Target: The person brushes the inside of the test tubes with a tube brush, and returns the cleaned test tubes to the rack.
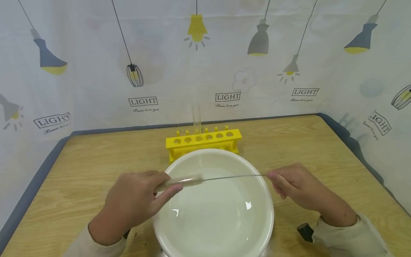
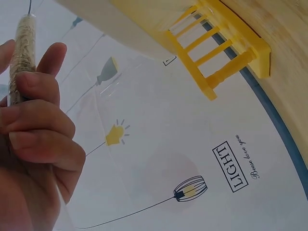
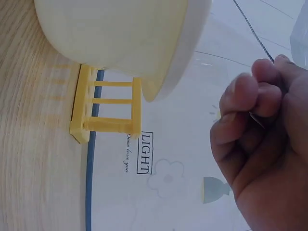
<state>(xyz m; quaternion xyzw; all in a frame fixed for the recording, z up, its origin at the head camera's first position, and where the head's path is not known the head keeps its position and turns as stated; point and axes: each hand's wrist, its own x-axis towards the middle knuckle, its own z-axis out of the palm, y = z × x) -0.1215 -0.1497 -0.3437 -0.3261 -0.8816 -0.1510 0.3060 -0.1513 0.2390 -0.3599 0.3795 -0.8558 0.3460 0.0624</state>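
Over the white basin (image 1: 212,214), my left hand (image 1: 138,198) grips a clear glass test tube (image 1: 192,179) that lies nearly level, its mouth to the right. The pale bristles of a test tube brush fill the tube, as the left wrist view shows along the tube (image 2: 25,53). From the mouth a thin twisted wire handle (image 1: 236,176) runs right. Its far end is pinched between thumb and forefinger of my right hand (image 1: 297,185), just beyond the basin's right rim. In the right wrist view the other fingers of that hand (image 3: 260,130) are curled.
Behind the basin stands a yellow test tube rack (image 1: 205,139) with one upright clear tube (image 1: 197,119) in it. The wooden table (image 1: 96,153) ends at a printed cloth backdrop (image 1: 179,71). Water appears to glint inside the basin.
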